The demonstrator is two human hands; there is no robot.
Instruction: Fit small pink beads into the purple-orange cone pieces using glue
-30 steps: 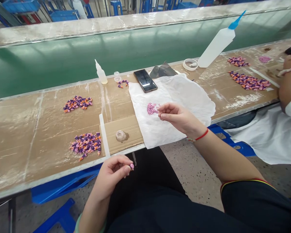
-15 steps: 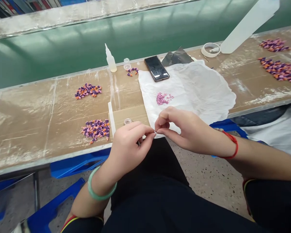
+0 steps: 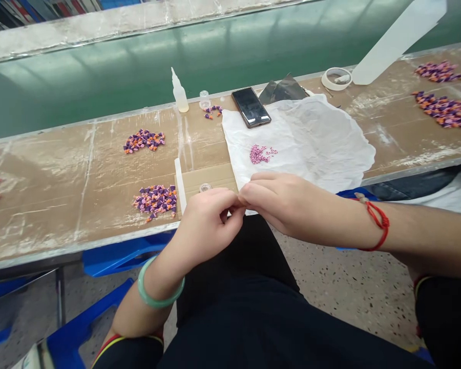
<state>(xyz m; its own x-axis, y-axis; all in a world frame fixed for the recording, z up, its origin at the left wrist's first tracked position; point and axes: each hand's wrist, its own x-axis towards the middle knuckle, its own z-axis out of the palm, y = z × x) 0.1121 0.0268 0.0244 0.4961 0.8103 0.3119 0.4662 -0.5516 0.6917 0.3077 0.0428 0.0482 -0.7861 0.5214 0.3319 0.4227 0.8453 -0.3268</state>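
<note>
My left hand and my right hand meet fingertip to fingertip just off the table's near edge, above my lap. The left thumb and forefinger are pinched together; whatever lies between them is hidden. Bent over the left fingertips, my right fingers are closed as well, and their grip cannot be made out. Beyond the hands, a small heap of tiny pink pieces lies on a white cloth. A small clear glass dish sits on a cardboard piece behind my left hand.
Purple and orange pieces form piles on the left, farther back and at the right. A dropper bottle, phone and tape roll stand or lie along the back. A white strip lies beside the near pile.
My right hand has rolled over, so its back faces up and its fingers cover the left fingertips. The left hand keeps its pinch. The view has shifted slightly.
</note>
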